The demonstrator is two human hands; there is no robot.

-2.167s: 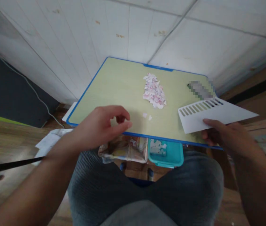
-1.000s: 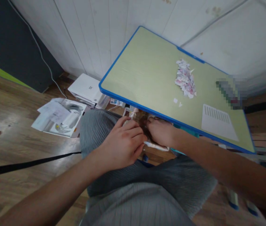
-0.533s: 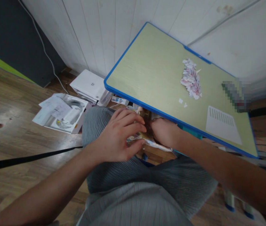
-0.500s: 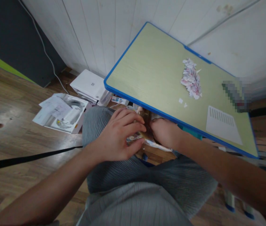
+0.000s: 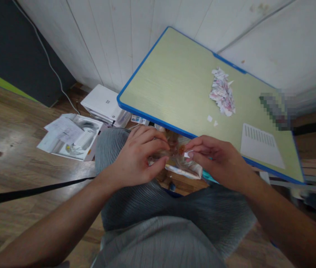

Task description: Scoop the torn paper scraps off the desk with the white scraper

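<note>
Between my knees, below the table's near edge, lies a crinkled clear plastic bag (image 5: 184, 166) with brownish contents partly hidden. My left hand (image 5: 143, 158) curves over the bag's left side, thumb and fingers around the thin plastic. Above the bag's right side, my right hand (image 5: 216, 158) pinches a small white paper scrap (image 5: 188, 153) between thumb and fingertips. On the table (image 5: 158, 82) is a heap of torn paper (image 5: 222, 93), with two loose scraps (image 5: 210, 118) beside it.
A white sheet with a striped pattern (image 5: 261, 147) and a blurred-out item (image 5: 276, 109) lie on the table's right. An open white box (image 5: 79, 137) with papers and cables stands on the floor at left, beside a white box-shaped device (image 5: 103, 102). A black strap (image 5: 35, 190) crosses the left.
My right hand has come up out of the bag, now showing a white scrap in its fingers. The left hand stays at the bag. The view has shifted slightly.
</note>
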